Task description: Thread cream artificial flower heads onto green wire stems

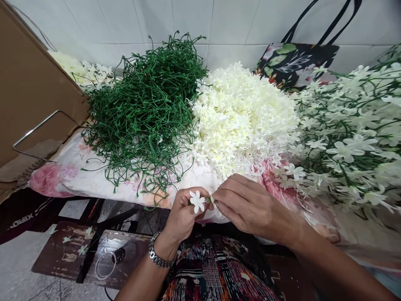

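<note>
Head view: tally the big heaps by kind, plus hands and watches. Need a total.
Green stem heap: 1
Loose white blossom heap: 1
Stemmed white flower heap: 1
Hands, left hand and right hand: 2
Watch: 1
Total: 6

Pale tiled wall [191, 19] behind, joints running vertical and horizontal, cool light on its surface. Counter [73, 156] under floral cloth stands before it. Lower left: grey speckled floor [15, 271], scuffed brown panels [58, 265], dark bar [87, 255] between them.
</note>
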A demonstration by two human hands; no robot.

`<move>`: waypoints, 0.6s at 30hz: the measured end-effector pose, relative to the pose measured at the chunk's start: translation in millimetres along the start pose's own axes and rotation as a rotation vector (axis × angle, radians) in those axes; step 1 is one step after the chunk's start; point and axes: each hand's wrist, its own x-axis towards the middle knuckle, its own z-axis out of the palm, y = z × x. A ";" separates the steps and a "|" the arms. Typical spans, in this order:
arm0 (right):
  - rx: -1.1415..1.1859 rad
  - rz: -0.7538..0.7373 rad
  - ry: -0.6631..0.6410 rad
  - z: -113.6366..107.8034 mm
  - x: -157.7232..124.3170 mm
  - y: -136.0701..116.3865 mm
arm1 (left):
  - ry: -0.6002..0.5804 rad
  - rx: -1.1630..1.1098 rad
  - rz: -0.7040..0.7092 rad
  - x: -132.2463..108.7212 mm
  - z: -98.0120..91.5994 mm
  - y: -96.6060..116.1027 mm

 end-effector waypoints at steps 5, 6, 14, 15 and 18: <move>0.040 0.007 0.017 4.9 -0.3 0.9 | 0.015 -0.022 -0.005 1.8 -0.5 -4.1; 0.052 0.017 0.024 6.3 -0.3 1.0 | 0.025 -0.023 -0.007 2.1 -0.3 -4.7; 0.150 0.098 0.026 5.5 -4.3 4.2 | -0.050 0.118 0.074 -0.4 -1.5 -3.7; 0.170 0.124 0.054 1.8 -5.9 4.5 | -0.081 0.136 0.080 -1.6 -1.4 -2.1; 0.144 0.215 0.145 -17.3 -13.5 4.4 | -0.160 0.247 0.171 -5.6 1.3 4.0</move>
